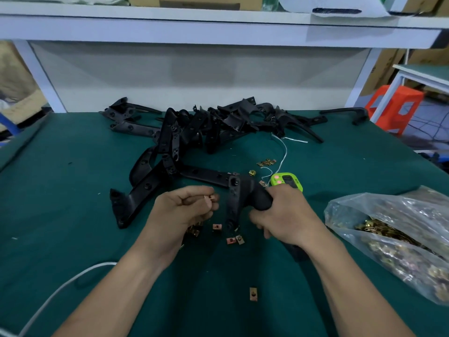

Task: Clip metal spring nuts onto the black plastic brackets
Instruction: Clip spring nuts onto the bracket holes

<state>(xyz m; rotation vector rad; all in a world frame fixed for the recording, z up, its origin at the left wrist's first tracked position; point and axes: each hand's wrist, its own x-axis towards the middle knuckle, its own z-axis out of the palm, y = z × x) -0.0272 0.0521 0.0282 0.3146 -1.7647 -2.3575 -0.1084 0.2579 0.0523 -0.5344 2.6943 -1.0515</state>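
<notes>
1. I'm checking for writing first. The green timer (286, 181) beside the right knuckles is showing a dark display and pink buttons, but I can't read its characters. The print on the cardboard boxes (384, 69) at far right is too blurred to read as well.
2. The left hand (187, 205) is curling in, with thumb and fingertips pinching one small spring nut (211, 197). Its forearm is reaching in from the lower left.
3. The right hand (284, 215) is gripping the thick end of a black plastic bracket (243, 193), fingers curled under it. The bracket's narrow leg is pointing down toward the green mat (73, 190), between the two hands.
4. The pinched nut is sitting just left of the bracket, apart from it and not yet clipped on.
5. Loose spring nuts (217, 226) are lying on the mat under and between the hands. A single nut (253, 294) is resting nearer me.
6. A clear plastic bag (388, 229) full of spring nuts is lying open at right, near the right forearm.
7. A pile of brackets (194, 132) is sprawling across the far side of the mat.
</notes>
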